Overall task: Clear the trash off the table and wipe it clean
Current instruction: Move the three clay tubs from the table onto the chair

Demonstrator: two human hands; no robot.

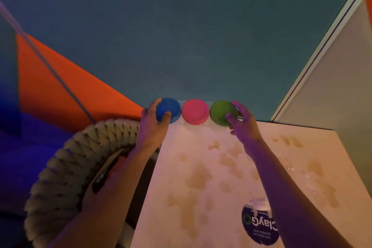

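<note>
Three round tubs stand in a row at the far edge of the pale table: a blue-lidded tub, a pink-lidded tub and a green-lidded tub. My left hand grips the blue-lidded tub from its left side, thumb on the lid. My right hand holds the green-lidded tub from its right side. The table top carries many brownish smears and some small pale crumbs. A dark blue round clay package label lies near the front, partly under my right forearm.
A thick woven rope basket stands left of the table, under my left forearm, with dark items inside. An orange and blue cushion lies beyond it. A teal wall is behind the table and a white panel rises at the right.
</note>
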